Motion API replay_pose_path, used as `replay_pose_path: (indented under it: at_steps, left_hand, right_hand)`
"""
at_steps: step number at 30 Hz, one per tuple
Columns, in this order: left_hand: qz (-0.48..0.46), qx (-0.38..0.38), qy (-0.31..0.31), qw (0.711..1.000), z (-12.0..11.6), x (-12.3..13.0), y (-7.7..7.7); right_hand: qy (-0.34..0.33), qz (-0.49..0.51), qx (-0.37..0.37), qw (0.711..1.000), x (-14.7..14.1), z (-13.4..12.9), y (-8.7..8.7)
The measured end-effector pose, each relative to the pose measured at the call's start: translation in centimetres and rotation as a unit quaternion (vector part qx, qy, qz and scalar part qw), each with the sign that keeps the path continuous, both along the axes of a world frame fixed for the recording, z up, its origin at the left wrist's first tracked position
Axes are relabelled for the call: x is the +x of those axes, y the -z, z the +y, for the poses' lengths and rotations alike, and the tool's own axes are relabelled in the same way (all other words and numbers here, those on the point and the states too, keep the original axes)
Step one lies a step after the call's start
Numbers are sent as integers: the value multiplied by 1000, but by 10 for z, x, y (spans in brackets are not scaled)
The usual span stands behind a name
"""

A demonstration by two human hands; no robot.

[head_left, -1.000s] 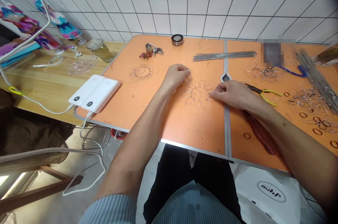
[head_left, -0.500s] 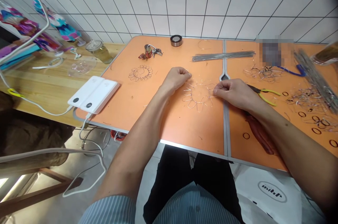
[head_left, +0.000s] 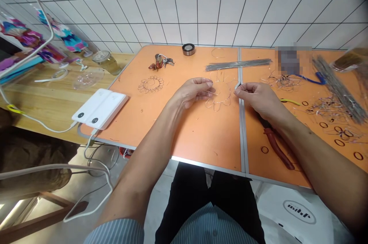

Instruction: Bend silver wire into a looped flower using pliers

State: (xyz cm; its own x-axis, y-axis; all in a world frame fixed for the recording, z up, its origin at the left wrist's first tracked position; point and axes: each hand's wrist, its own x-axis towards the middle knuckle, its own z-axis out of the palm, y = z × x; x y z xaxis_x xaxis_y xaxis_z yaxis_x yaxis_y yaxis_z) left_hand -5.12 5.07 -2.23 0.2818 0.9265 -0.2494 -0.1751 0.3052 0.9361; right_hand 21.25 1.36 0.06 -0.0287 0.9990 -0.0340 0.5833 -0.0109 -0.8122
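Well behind the surface's (head_left: 207, 133) front edge, the flower (head_left: 220, 102) is pinched at opposite sides by left hand (head_left: 193, 91) and right hand (head_left: 260, 100).

ITEM: wire flower ring (head_left: 220, 102) | FORM: thin, shiny, open center, looped petals around rim | STATE: held at opposite sides by my left hand (head_left: 194, 92) and right hand (head_left: 258, 99) | POSITION: over orange tabletop (head_left: 201, 133)

Shiny metal wire flower (head_left: 220, 102), satiny orange tabletop (head_left: 201, 136), grey metal wires (head_left: 227, 65), smooth white wall tiles (head_left: 186, 6).
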Motion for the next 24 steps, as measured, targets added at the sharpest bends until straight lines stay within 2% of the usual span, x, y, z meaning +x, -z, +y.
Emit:
replay_pose_path:
  at_steps: [3, 10, 15, 18, 21, 24]
  left_hand:
    - [-27, -15, -6, 1000, 2, 3, 2]
    - [-26, -23, -9, 999, -2, 10, 0]
    - [-29, -35, -38, 998, -5, 17, -3]
    - [-35, -38, -34, 998, -7, 22, -2]
    - [-48, -31, -15, 998, -11, 27, 0]
    - [-54, -32, 2, 998, -13, 30, 1]
  right_hand:
    - [9, -1, 3, 1000, 0, -1, -1]
    - [3, -13, 40, 999, 2, 1, 1]
    - [35, -32, 163, 985, 0, -6, -5]
    - [-15, -104, 207, 973, -6, -13, -13]
    - [-52, -199, 188, 960, -12, -17, -17]
    - [-55, -241, 149, 957, -16, -18, -17]
